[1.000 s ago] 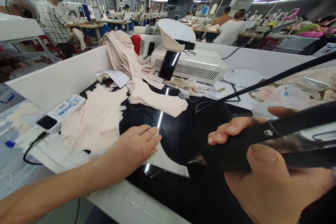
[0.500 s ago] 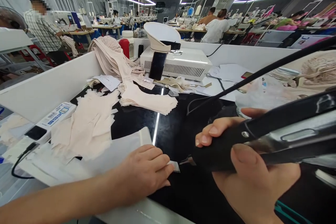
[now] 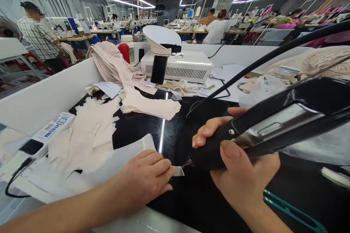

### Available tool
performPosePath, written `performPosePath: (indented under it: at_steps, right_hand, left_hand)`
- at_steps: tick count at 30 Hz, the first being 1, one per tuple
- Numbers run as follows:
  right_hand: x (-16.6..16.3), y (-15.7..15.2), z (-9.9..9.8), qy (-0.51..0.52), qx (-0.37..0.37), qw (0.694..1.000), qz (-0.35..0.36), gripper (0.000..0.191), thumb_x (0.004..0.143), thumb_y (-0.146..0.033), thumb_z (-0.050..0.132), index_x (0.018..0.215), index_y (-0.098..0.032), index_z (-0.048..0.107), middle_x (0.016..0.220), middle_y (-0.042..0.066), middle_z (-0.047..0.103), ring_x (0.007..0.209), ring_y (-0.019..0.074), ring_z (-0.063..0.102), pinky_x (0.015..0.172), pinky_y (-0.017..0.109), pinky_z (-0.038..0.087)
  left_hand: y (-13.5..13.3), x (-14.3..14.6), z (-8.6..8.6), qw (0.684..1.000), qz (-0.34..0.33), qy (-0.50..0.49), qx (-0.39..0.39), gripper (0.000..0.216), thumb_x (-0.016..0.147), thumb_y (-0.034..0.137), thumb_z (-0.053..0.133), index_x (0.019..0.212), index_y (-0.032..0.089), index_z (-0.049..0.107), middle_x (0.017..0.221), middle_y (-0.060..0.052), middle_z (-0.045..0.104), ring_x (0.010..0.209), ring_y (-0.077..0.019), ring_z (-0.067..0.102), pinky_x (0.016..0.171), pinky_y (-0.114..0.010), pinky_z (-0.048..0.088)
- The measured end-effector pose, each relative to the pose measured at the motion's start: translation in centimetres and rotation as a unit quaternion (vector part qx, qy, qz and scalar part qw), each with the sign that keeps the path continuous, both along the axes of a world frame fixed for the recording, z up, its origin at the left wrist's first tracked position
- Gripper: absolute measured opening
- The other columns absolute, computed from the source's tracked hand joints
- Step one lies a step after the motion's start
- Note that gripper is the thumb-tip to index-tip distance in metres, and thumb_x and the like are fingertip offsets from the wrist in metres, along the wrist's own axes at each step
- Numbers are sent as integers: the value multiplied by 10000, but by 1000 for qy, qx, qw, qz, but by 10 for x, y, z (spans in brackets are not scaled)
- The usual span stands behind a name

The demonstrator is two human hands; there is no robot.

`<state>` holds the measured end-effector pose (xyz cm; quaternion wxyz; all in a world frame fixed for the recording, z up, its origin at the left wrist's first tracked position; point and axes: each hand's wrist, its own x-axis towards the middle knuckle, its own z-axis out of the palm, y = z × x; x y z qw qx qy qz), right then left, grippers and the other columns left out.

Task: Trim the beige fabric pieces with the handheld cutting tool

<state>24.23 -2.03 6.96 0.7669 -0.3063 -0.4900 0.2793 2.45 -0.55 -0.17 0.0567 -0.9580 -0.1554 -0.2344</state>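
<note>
Black-handled cutting tool (image 3: 262, 131) is being gripped tight in the right hand (image 3: 240, 174), its tip touching a small pale strip (image 3: 179, 170) that the left hand (image 3: 147, 178) is pressing flat, fingers spread, on the dark table (image 3: 191, 200); cut beige pieces (image 3: 90, 134) are lying piled beside, more stacked fabric (image 3: 150, 105) waiting behind

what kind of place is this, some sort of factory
Most likely a garment factory floor. Stacks of cut beige fabric pieces lie on the black worktable, rows of sewing stations with seated workers fill the background, and the right hand grips a corded handheld tool.
</note>
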Motion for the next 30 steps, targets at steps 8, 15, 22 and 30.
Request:
performPosePath:
  at_steps: [8, 15, 22, 30]
  right_hand:
    - [0, 1, 0, -6, 2, 1000, -9, 489, 914, -510, 1105, 1245, -327, 795, 848, -41, 803, 607, 202, 756, 550, 336, 678]
    - [0, 1, 0, -13, -2, 1000, -16, 481, 925, -526, 1090, 1245, -340, 782, 838, -49, 788, 599, 209, 748, 528, 342, 660]
    - [0, 1, -2, -12, -3, 1000, -3, 464, 931, -505, 1095, 1246, -341, 797, 859, -49, 810, 619, 185, 756, 556, 312, 664]
    - [3, -2, 1, -6, -12, 1000, -22, 444, 915, -504, 1100, 1217, -343, 818, 826, -47, 776, 612, 201, 742, 572, 358, 696]
  left_hand:
    - [1, 0, 0, 1000, -3, -7, -14, 290, 1254, 370, 780, 1390, 118, 738, 1138, -45, 821, 1042, -225, 781, 1012, -344, 643]
    - [0, 0, 2, 1000, 0, -6, -19, 281, 1257, 382, 773, 1367, 124, 753, 1143, -42, 829, 1038, -228, 784, 997, -345, 650]
    - [0, 1, 1, 1000, 2, -1, -18, 298, 1254, 384, 777, 1378, 114, 752, 1155, -43, 820, 1043, -228, 783, 996, -343, 646]
    - [0, 0, 1, 999, 3, 5, -31, 324, 1217, 383, 834, 1388, 127, 735, 1164, -43, 802, 1061, -233, 777, 1024, -353, 644]
